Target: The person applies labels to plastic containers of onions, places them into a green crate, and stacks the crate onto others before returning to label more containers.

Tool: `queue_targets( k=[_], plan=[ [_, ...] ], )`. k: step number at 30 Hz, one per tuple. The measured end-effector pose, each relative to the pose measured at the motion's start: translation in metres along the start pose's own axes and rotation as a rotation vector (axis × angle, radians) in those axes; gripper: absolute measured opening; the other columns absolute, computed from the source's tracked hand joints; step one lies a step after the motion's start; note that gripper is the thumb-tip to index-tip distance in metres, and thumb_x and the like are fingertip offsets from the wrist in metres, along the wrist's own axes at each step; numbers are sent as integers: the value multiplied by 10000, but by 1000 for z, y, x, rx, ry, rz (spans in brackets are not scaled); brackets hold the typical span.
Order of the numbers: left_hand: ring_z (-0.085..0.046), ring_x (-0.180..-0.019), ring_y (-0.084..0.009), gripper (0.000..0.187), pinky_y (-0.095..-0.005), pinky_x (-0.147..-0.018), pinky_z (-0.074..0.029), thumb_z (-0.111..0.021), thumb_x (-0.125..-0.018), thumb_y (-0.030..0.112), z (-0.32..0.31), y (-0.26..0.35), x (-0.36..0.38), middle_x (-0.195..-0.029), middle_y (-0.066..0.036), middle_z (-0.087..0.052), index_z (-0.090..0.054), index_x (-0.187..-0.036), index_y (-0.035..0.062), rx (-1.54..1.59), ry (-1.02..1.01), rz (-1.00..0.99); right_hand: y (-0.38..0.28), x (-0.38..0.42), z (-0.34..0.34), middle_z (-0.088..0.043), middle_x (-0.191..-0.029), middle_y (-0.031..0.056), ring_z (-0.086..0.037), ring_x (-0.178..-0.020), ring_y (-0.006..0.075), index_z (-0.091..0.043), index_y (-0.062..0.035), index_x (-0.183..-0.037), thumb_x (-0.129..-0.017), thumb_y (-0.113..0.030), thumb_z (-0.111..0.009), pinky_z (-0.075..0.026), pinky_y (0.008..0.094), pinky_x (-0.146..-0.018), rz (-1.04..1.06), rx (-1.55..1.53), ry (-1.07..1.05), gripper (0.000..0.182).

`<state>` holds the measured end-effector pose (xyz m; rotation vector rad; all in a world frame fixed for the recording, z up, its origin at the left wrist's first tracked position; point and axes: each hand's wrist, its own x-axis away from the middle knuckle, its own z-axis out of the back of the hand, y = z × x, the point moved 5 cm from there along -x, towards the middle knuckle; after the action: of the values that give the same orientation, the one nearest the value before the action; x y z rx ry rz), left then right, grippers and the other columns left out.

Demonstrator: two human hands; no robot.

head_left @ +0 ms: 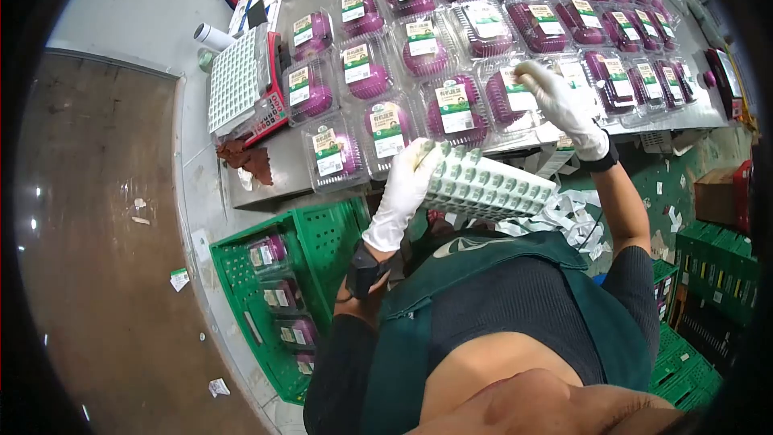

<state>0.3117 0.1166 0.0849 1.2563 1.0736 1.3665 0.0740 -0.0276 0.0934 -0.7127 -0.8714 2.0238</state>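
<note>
The label sheet is held just below the counter's near edge, in front of the person's chest, tilted so its rows of stickers face up and toward the boxes; that keeps the stickers within short reach of the other hand. The gloved left hand grips the sheet's left end, fingers curled around it, supporting it from beneath. The gloved right hand is over a clear box near the counter's near edge, fingers bent down and drawn together on its lid, as if pressing something flat; whether a sticker lies under the fingertips I cannot tell. The boxes, each with purple produce and a green-and-white label on its lid, lie in tight rows across the counter, lids up, so each can be reached in turn. At the counter's left end lie another sticker sheet on a red-edged tray and a white roll. Below the near edge a green crate holds more boxes, and peeled backing strips hang in a heap beside the person's right side.
</note>
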Motion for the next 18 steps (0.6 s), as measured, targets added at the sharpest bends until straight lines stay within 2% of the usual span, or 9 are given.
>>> queue_targets(
  k=[2, 4, 6, 7, 9, 14, 16, 17, 18],
  plan=[
    [-542, -807, -73, 198, -232, -737, -441, -553, -922, 160, -20, 1, -7, -872, -19, -603, -584, -1029, -4, 142, -96, 76, -57, 10, -9, -601, -1019, 176, -601, -919, 306, -517, -5, -1095, -951, -178, -485, -466, 361, -806, 141, -99, -107, 228],
    [-546, -827, -69, 208, -234, -746, -445, -545, -926, 156, -34, 9, -12, -890, -19, -607, -576, -1052, -6, 152, -134, 81, -76, 18, -20, -593, -995, 170, -596, -916, 310, -519, -11, -1083, -959, -225, -479, -467, 369, -792, 260, -81, -129, 250],
    [-547, -839, -66, 212, -235, -752, -446, -538, -930, 151, -47, 10, -14, -909, -13, -610, -573, -1066, -7, 192, -153, 74, -90, 22, -19, -577, -957, 172, -593, -886, 325, -514, -19, -1082, -966, -250, -468, -468, 377, -762, 243, 71, -221, 263],
    [-547, -841, -64, 211, -236, -753, -446, -535, -932, 149, -52, 9, -15, -919, -8, -610, -574, -1068, -7, 226, -153, 59, -91, 24, -21, -567, -909, 171, -595, -847, 334, -506, -33, -1061, -967, -260, -466, -470, 380, -722, 323, 68, -204, 250],
    [-543, -849, -59, 207, -235, -761, -443, -528, -935, 134, -58, 9, -16, -957, 2, -613, -578, -1081, -4, 241, -154, -20, -91, 27, -25, -571, -895, 171, -597, -820, 344, -500, -42, -1039, -967, -273, -464, -472, 384, -698, 244, 47, -244, 244],
    [-539, -845, -52, 205, -231, -760, -441, -540, -909, 93, -59, 1, -16, -948, -4, -621, -575, -1083, -8, 133, -274, 78, -81, 35, -44, -577, -757, 160, -619, -721, 330, -510, -72, -969, -933, -211, -538, -480, 366, -621, 212, 17, -239, 147],
    [-540, -832, -50, 203, -231, -745, -443, -550, -903, 93, -60, 7, -11, -931, -1, -622, -579, -1076, -10, 42, -303, 75, -76, 39, -46, -573, -733, 159, -623, -699, 297, -519, -66, -945, -907, -153, -577, -481, 336, -615, 199, -71, -208, 111],
    [-549, -764, -50, 171, -237, -694, -454, -575, -891, 108, -60, 10, -10, -838, -3, -638, -631, -993, -17, -19, -208, 37, -74, 43, -46, -576, -742, 159, -624, -701, 291, -521, -64, -946, -906, -148, -579, -481, 330, -615, 178, -110, -211, 110],
    [-555, -748, -53, 163, -238, -684, -458, -581, -886, 111, -58, 10, -9, -814, -9, -645, -645, -963, -17, -121, -161, 39, -73, 45, -45, -579, -751, 159, -625, -703, 284, -523, -61, -947, -904, -143, -581, -481, 325, -616, 155, -148, -209, 109]
  ],
)
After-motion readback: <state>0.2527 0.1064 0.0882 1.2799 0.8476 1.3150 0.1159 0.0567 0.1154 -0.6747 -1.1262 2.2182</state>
